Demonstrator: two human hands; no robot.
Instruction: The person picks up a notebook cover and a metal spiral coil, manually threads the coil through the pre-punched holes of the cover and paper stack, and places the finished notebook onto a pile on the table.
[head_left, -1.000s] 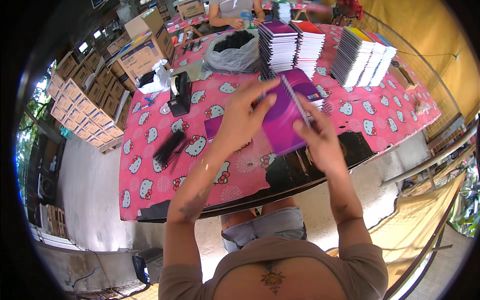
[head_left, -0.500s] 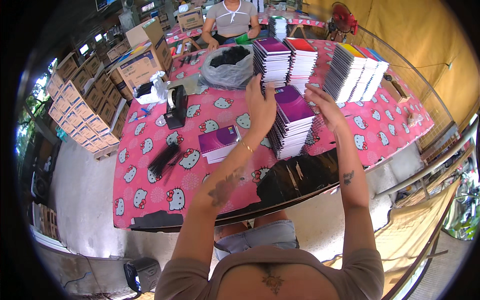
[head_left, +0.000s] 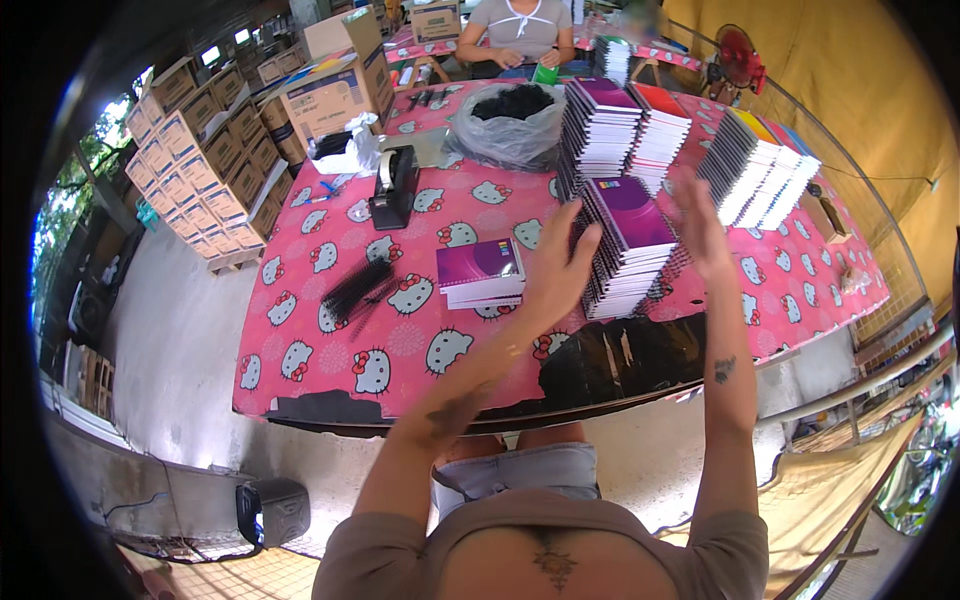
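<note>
Both hands flank purple spiral notebook stack (head_left: 632, 248) on desk (head_left: 330, 350).
L hand (head_left: 553, 275) & R hand (head_left: 700, 228) grips released, fingers spread, holding nothing.

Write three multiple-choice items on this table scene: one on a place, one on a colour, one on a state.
1. Where is the tape dispenser?
A. left of the small notebook pile
B. on the floor
C. in a hand

2. What colour is the cover atop the stack between the hands?
A. green
B. purple
C. white

3. How are the left hand and right hand?
A. open, empty
B. gripping a notebook
C. fists

1 A: it stands up-left of that pile.
2 B: the top cover is purple.
3 A: fingers spread beside the stack, holding nothing.
</note>
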